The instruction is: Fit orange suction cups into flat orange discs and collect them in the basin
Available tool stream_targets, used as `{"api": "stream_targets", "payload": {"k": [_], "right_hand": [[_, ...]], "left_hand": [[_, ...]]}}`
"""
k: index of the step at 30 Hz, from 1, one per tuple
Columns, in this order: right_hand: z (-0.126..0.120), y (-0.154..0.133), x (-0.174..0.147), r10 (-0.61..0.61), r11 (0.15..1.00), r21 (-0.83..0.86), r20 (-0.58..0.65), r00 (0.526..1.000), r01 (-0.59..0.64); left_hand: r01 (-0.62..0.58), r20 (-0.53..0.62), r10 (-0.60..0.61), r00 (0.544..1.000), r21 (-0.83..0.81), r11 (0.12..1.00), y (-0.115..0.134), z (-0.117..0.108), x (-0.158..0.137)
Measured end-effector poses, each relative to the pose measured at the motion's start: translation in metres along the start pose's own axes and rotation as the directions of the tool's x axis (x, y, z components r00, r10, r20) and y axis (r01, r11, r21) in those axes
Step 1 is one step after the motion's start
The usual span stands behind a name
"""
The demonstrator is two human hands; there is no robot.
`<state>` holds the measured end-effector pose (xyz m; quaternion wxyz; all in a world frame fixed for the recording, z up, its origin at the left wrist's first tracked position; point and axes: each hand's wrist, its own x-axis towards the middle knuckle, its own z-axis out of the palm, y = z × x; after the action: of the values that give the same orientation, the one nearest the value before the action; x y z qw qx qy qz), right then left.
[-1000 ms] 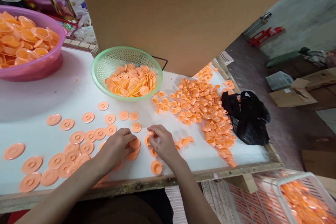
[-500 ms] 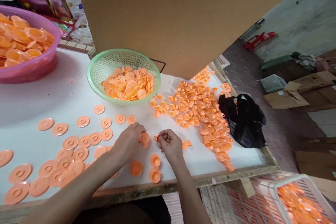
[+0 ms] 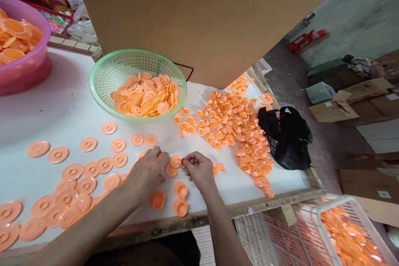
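Observation:
My right hand (image 3: 198, 171) pinches a small orange toy cup (image 3: 183, 162) between thumb and fingers, just above the white tabletop. Beside it lie two small orange discs, one saucer (image 3: 171, 170) overlapping another (image 3: 176, 161). My left hand (image 3: 150, 171) hovers low to their left, thumb apart from the fingers, with nothing visible in it. Between my wrists stand an orange cup (image 3: 157, 200) and two more cups, one (image 3: 181, 189) behind the other (image 3: 180, 207). Several loose saucers (image 3: 72, 171) are spread left of my left arm, some partly hidden by it.
A green colander (image 3: 96, 87) holds orange saucers. Behind it rises a large cardboard box (image 3: 193, 20). A heap of orange cups (image 3: 240, 129) lies to the right, by a black bag (image 3: 291, 139). A pink basin (image 3: 37, 68) stands left; a white crate (image 3: 352, 203) sits below the table's right edge.
My left hand has drawn slightly away from the saucers, which now lie still beside it. My right hand has moved the cup to the edge of the saucers. The view has shifted a little rightward.

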<state>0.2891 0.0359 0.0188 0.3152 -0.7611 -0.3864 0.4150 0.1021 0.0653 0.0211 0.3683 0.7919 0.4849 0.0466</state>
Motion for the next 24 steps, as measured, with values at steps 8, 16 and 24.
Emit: {"api": "stream_targets", "payload": {"k": [8, 16, 24], "right_hand": [[0.002, 0.001, 0.001, -0.14, 0.984, -0.127, -0.15, 0.979, 0.122], [0.001, -0.005, -0.01, 0.033, 0.997, -0.064, -0.041, 0.999, -0.035], [0.008, -0.009, -0.012, -0.117, 0.961, -0.252, -0.002, 0.993, 0.112]], "left_hand": [[-0.01, -0.054, 0.011, 0.998, 0.031, 0.999, 0.005, 0.009, 0.004], [-0.008, -0.059, -0.005, 0.998, -0.226, 0.974, 0.009, 0.013, 0.023], [-0.062, -0.045, 0.047, 0.998, -0.443, 0.894, 0.005, 0.01, 0.031]]}}
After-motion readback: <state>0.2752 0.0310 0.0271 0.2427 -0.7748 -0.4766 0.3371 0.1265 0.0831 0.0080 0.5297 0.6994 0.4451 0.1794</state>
